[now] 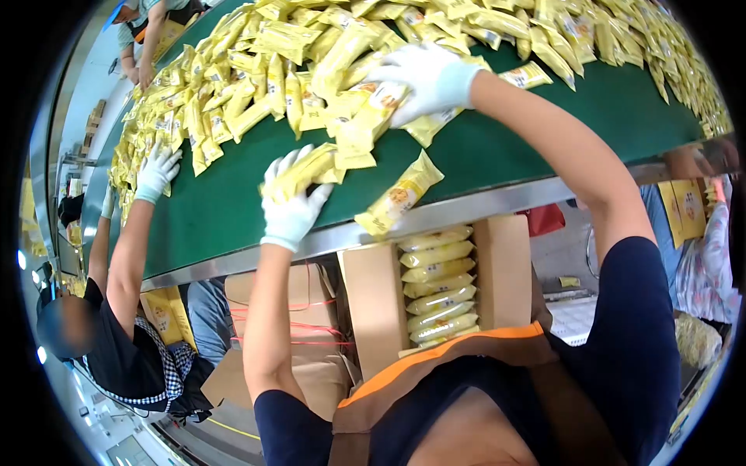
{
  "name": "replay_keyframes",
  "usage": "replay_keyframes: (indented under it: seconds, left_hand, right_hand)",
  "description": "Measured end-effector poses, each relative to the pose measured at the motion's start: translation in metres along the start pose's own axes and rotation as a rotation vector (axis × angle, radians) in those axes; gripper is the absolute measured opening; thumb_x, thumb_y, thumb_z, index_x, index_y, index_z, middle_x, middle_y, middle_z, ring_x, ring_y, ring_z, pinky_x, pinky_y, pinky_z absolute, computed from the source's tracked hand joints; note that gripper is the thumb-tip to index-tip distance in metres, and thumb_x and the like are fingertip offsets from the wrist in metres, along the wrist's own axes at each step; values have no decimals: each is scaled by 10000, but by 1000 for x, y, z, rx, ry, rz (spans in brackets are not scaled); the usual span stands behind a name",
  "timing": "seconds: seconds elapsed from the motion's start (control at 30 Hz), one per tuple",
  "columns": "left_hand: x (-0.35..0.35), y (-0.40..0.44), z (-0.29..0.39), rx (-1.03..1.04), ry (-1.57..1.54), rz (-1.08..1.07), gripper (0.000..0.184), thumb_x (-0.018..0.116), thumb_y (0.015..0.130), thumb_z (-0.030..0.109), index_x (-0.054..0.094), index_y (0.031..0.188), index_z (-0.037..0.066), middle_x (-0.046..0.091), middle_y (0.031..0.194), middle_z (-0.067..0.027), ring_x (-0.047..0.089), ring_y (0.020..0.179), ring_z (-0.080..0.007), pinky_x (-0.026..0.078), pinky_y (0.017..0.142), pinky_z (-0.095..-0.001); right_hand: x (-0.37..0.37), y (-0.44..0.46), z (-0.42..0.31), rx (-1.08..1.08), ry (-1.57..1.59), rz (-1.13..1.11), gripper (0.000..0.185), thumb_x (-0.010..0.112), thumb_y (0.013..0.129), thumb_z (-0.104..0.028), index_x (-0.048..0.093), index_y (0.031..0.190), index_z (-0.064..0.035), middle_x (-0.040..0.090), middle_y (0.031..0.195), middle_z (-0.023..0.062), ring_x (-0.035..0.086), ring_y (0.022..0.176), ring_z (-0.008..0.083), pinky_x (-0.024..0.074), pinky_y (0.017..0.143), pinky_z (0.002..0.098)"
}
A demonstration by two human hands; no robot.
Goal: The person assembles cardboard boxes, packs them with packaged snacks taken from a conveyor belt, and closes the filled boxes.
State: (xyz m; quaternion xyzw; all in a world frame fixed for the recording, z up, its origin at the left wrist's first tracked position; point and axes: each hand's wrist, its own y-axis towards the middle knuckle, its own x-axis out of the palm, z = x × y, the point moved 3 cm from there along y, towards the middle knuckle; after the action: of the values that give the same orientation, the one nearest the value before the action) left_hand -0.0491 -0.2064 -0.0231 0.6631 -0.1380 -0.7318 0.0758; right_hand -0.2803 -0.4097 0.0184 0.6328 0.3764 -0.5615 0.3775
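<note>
My left hand (pixel 289 211), in a white glove, is closed around a yellow snack packet (pixel 305 172) just above the near edge of the green belt. My right hand (pixel 426 81), gloved too, lies over the heap with its fingers spread. A yellow packet (pixel 371 116) rests between its thumb and fingers; whether it is gripped I cannot tell. One loose packet (pixel 400 194) lies tilted at the belt's metal edge, between my hands and nearer to me. Below it stands an open cardboard box (pixel 503 272) with a row of packets (pixel 439 287) inside.
A large heap of yellow packets (pixel 256 66) covers the far side of the green belt (pixel 233 202). At left, a co-worker's gloved hand (pixel 158 172) touches the heap. Another person stands at the far upper left. Brown cardboard (pixel 311 342) is beside the box.
</note>
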Motion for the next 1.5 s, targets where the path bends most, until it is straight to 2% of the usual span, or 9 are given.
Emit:
replay_keyframes:
  seconds: [0.13, 0.23, 0.47, 0.73, 0.8, 0.93, 1.1, 1.2, 1.5]
  left_hand:
    - [-26, -26, -13, -188, 217, -256, 504, 720, 794, 297, 596, 1269, 184, 607, 1141, -60, 562, 1117, -295, 464, 918, -468]
    - [-42, -43, -15, -458, -89, 34, 446, 751, 786, 182, 606, 1199, 98, 612, 1010, -114, 613, 950, -348, 494, 855, -426]
    - [-60, -19, 11, -549, -464, 298, 436, 707, 900, 216, 561, 1247, -5, 668, 1080, -147, 633, 949, -201, 491, 883, -335]
    - [-40, 13, 94, 30, -498, -308, 554, 778, 748, 252, 585, 1227, 53, 657, 1135, -149, 635, 1063, -323, 498, 926, -370]
    - [-22, 24, 107, 213, -331, -316, 597, 794, 712, 255, 575, 1242, 91, 652, 1094, -142, 619, 1041, -341, 504, 891, -395]
    - [-3, 42, 117, 201, -74, -474, 587, 779, 709, 221, 556, 1245, 135, 646, 1051, -104, 610, 1016, -318, 498, 877, -404]
    - [-16, 8, 59, 75, -79, -405, 509, 754, 722, 175, 599, 1205, 132, 652, 1111, -111, 618, 1037, -327, 501, 897, -407]
    - [-25, -3, 44, -3, -139, -377, 560, 746, 775, 385, 587, 1238, 112, 642, 1126, -132, 613, 1050, -338, 501, 896, -420]
    - [-26, -18, 50, 100, -108, -302, 536, 567, 935, 416, 524, 1381, 122, 612, 1123, -123, 591, 1009, -318, 489, 842, -408]
  right_hand:
    - [6, -71, 30, 100, -180, 147, 681, 690, 807, -464, 509, 1392, -165, 541, 1374, 123, 518, 1248, 313, 433, 1017, 453]
    - [-21, -117, 12, 87, 53, 468, 427, 636, 882, -194, 564, 1299, -136, 585, 1273, 114, 561, 1173, 294, 471, 962, 400]
    - [13, -151, 28, 130, -159, 132, 426, 595, 770, -6, 617, 1179, -120, 587, 1119, 83, 540, 1125, 288, 432, 987, 395]
    - [-1, -164, 33, 399, 78, -74, 402, 720, 825, -296, 574, 1134, -85, 640, 1023, 135, 603, 1011, 350, 471, 889, 437]
    - [-3, -152, 16, 194, 223, 315, 372, 713, 842, -327, 571, 1105, -105, 673, 928, 128, 641, 817, 368, 510, 780, 433]
    - [-13, -83, -10, -138, 106, 371, 501, 774, 765, -198, 577, 1221, -126, 623, 1079, 85, 590, 1008, 306, 504, 868, 394]
    - [8, -69, -17, 81, 20, -197, 289, 712, 795, -239, 580, 988, -68, 628, 983, 136, 623, 987, 327, 513, 849, 414]
    - [9, -85, -12, 260, 265, -306, 386, 610, 885, -403, 643, 996, -35, 663, 1041, 190, 661, 992, 363, 530, 845, 462]
    - [35, -82, -59, 204, 81, -18, 473, 537, 915, -490, 585, 1135, -74, 627, 1011, 140, 620, 965, 331, 501, 828, 445]
